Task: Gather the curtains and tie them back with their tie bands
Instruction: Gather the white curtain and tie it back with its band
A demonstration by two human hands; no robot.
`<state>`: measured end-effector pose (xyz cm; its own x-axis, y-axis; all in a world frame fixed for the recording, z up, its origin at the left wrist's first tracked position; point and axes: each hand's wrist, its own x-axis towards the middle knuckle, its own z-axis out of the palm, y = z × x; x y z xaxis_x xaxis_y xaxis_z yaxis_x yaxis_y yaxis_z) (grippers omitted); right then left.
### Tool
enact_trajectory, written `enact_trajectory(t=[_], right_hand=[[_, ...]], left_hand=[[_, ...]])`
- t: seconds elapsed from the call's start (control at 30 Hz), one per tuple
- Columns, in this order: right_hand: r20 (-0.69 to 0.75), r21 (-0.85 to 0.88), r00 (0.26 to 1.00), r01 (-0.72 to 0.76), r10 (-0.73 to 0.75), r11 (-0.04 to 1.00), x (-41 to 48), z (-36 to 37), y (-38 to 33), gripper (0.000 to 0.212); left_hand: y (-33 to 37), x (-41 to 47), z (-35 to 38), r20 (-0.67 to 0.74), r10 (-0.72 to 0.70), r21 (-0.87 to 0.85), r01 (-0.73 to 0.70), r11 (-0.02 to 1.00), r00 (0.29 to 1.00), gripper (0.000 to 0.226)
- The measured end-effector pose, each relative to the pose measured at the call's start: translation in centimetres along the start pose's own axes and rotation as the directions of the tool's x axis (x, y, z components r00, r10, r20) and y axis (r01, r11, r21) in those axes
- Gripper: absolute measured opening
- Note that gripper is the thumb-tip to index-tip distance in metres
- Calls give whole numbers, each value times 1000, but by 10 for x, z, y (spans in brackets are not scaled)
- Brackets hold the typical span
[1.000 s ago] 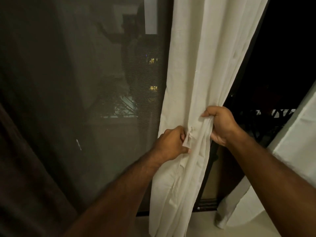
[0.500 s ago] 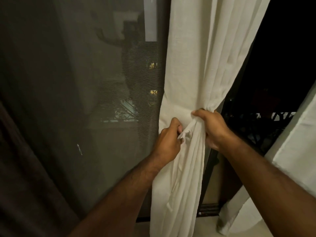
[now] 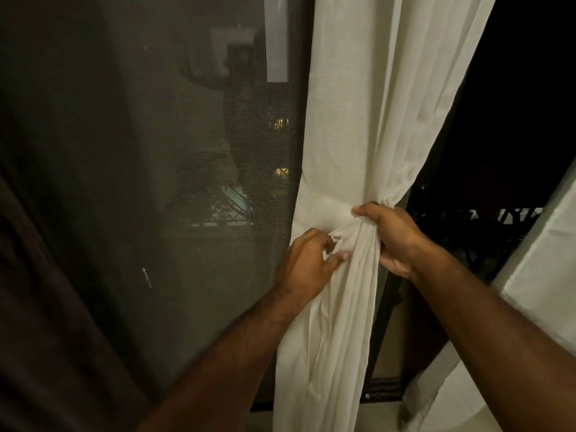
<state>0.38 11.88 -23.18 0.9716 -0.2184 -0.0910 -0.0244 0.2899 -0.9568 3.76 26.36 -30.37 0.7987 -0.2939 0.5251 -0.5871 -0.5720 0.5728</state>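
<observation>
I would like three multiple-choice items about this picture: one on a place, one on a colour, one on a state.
1. Where is the dark screen panel relative to the gathered curtain?
A. to its left
B. to its right
C. in front of it

2. What colour is the gathered curtain?
A. red
B. off-white
C. blue

3. What is the right hand doing?
A. hanging free
B. resting on the floor
C. clutching the bunched curtain

Answers: 1 A, the panel fills the picture's left side. 2 B, the cloth is pale cream. 3 C, its fingers wrap the bunch.

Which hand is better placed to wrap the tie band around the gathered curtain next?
Left. The left hand already pinches the tie band beside the bunch, while the right hand is clamped around the gathered white curtain, holding it together.
</observation>
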Motion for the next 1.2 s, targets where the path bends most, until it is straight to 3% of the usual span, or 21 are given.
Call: enact_trajectory(t=[0.1,0.27,0.37,0.47,0.57,0.67,0.8,0.9,1.07,1.2], right_hand=[[-10,-36,1000,27,-27,999,0,-1,0,35],[-54,-170,995,72,-82,983,6,-5,4,50],[1,-256,992,124,-128,959,5,0,6,35],[60,-373,976,217,-210,902,0,4,9,49],[191,-261,957,263,-217,929,-9,-7,10,41],[309,-94,925,260,-220,961,-13,-31,13,55],[476,-223,863,305,-169,926,-24,-48,28,84],[523,-314,839,352,-149,882,-27,-53,33,100],[464,-358,865,381,-192,852,-21,-61,37,87],[336,-399,873,471,-353,787,-22,-54,42,68]], left_hand=[[2,6,-7,77,-51,21,49,999,996,28],[25,18,-31,289,-133,-384,242,891,948,31],[42,14,-26,368,-135,-386,283,878,920,18],[54,10,-19,372,-145,-437,311,844,917,12],[58,11,-20,378,-266,-553,447,704,887,13],[62,17,-25,353,-364,-604,507,615,862,15],[70,28,-24,337,-397,-590,520,617,854,26],[70,30,-17,337,-350,-507,482,715,874,41],[74,32,-9,232,-353,-403,420,813,906,51],[81,37,-9,154,-382,-311,412,857,911,35]])
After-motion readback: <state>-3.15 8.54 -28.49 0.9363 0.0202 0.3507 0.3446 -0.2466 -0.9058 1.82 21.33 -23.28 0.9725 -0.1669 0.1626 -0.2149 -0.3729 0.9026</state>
